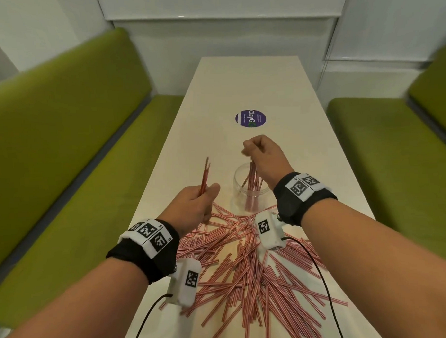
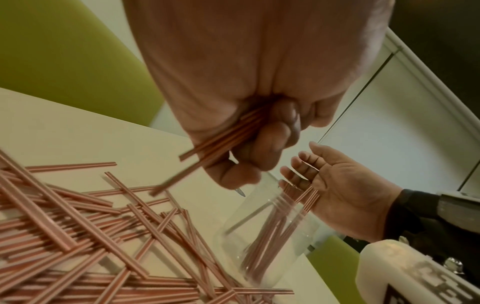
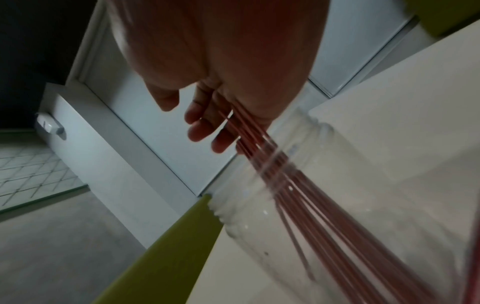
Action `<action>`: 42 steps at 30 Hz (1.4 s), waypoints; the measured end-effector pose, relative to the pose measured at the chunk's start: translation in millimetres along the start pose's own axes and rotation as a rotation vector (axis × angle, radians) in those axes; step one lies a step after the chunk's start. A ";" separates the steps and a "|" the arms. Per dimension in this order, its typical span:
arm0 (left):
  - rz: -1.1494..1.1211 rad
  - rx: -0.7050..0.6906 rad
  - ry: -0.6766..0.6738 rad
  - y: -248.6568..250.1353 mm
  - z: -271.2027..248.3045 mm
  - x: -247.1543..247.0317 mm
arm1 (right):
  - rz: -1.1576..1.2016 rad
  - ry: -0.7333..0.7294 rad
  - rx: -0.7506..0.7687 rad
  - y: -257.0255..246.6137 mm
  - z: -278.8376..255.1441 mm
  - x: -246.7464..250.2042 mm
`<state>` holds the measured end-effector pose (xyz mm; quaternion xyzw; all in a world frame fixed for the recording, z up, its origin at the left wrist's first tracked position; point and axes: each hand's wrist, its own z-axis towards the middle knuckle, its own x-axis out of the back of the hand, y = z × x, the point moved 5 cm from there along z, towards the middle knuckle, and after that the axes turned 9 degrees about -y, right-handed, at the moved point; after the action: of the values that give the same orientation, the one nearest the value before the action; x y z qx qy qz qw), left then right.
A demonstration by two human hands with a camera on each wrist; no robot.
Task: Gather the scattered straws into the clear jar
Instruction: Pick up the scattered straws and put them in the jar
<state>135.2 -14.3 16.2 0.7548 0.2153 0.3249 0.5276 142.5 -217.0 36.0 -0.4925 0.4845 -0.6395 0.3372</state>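
Red-striped straws (image 1: 252,179) stand in jar (image 1: 239,186), under right hand (image 1: 263,156).

So we're standing at the near end of the counter (image 1: 277,91) with the loose straws (image 1: 245,264) lying in a heap right in front of us. The jar (image 1: 239,191) is sitting just behind the heap, a bunch of straws (image 1: 252,183) in it, a round sticker (image 1: 250,118) farther back, benches (image 1: 64,139) running along both sides.
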 end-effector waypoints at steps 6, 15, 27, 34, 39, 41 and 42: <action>-0.302 -0.090 0.015 42.2 8.4 5.3 | 0.255 0.165 0.065 -33.0 -37.3 29.1; -0.432 -0.244 -0.115 86.3 39.5 -47.2 | 1.007 -0.447 -0.491 6.2 -90.1 -32.1; -0.383 -0.228 -0.058 80.2 47.7 -47.9 | 0.786 -0.384 -0.510 15.2 -89.0 -12.3; -0.444 -0.258 0.029 91.8 80.7 -28.9 | -0.216 -0.035 -0.226 42.1 -59.9 38.0; -0.265 -0.213 -0.002 74.7 110.9 -53.2 | -0.194 -0.121 -0.197 56.4 -40.3 2.2; -0.180 -0.144 -0.017 61.9 117.2 -59.8 | -0.195 -0.099 -0.182 55.3 -39.4 1.0; -0.131 -0.118 -0.024 57.9 118.7 -62.3 | -0.196 -0.094 -0.167 52.9 -40.5 1.0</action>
<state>175.9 -154.0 26.5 0.7106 0.2382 0.2927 0.5939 101.1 -222.3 -15.9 -0.5935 0.4692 -0.6029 0.2531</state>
